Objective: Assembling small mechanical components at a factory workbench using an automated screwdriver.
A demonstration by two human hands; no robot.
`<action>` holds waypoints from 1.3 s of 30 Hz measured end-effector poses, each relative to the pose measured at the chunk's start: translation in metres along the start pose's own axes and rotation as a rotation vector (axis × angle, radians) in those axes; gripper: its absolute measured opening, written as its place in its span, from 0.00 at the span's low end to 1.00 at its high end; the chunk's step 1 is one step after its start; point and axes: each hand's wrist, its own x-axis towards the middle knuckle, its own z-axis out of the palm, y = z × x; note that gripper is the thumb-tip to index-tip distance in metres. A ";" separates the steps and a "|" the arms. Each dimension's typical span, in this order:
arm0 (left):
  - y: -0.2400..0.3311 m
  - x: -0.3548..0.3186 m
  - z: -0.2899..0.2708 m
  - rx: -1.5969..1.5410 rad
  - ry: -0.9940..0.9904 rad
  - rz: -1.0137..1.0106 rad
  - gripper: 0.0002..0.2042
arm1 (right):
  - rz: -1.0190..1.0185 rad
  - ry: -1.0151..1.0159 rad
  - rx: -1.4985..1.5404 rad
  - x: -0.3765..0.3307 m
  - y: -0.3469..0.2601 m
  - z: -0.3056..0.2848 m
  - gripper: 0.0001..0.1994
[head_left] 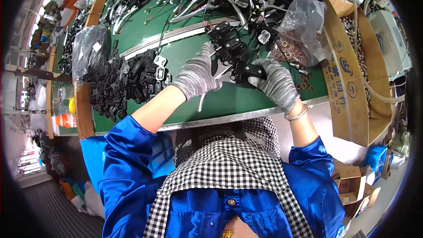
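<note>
My left hand [197, 72], in a grey knitted glove, is closed with its fingertips round the silver lever side of a black and silver brake lever assembly [227, 71]. From the right, my gloved right hand [278, 84] grips the black body of the same assembly, thumb beneath and fingers over it. My fingers partly hide the piece. Just beyond lie other black lever parts [227, 39] with wires. Left of my left hand is a heap of small black rectangular covers [125, 83], a few with pale faces. Copper-coloured ring washers [304, 81] lie beyond my right hand.
More silver levers and wired parts [194, 6] crowd the far side of the green table [176, 114]. A clear plastic bag [304, 22] lies over washers at the right. An open cardboard box [348, 83] of metal fittings stands there. Wooden strips [83, 110] border the left.
</note>
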 end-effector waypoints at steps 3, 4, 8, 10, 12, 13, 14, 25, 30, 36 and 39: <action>-0.012 0.007 0.000 -0.154 -0.021 0.019 0.56 | 0.046 0.038 0.049 0.002 0.002 0.009 0.22; -0.011 0.007 -0.005 -0.138 -0.094 0.019 0.52 | 0.045 0.067 0.061 0.000 0.003 0.009 0.22; -0.018 0.018 -0.019 -0.147 -0.290 0.031 0.39 | 0.042 0.144 0.179 -0.004 0.007 0.011 0.21; -0.024 0.023 -0.023 -0.239 -0.388 0.068 0.28 | 0.040 0.169 0.237 -0.004 0.005 0.011 0.21; -0.027 0.010 -0.021 -0.355 -0.343 0.101 0.26 | -0.028 0.227 0.245 -0.005 0.002 0.007 0.21; -0.028 -0.002 -0.017 -0.482 -0.299 0.135 0.23 | -0.060 0.257 0.248 -0.005 0.001 0.005 0.22; -0.029 -0.014 -0.015 -0.609 -0.251 0.169 0.21 | -0.060 0.267 0.250 -0.005 -0.002 0.002 0.22; -0.033 -0.118 -0.005 -0.722 0.158 0.237 0.22 | -0.581 0.258 -0.056 0.070 -0.008 -0.003 0.16; -0.034 -0.163 -0.026 -0.987 0.065 -0.010 0.21 | -0.294 -0.131 -0.288 0.106 -0.020 -0.016 0.10; -0.101 -0.209 -0.029 -1.114 0.232 0.039 0.20 | -0.368 0.307 -0.304 0.107 0.025 -0.032 0.08; -0.137 -0.220 -0.022 -1.345 0.211 0.485 0.22 | -0.282 0.117 -0.622 0.103 0.007 -0.025 0.08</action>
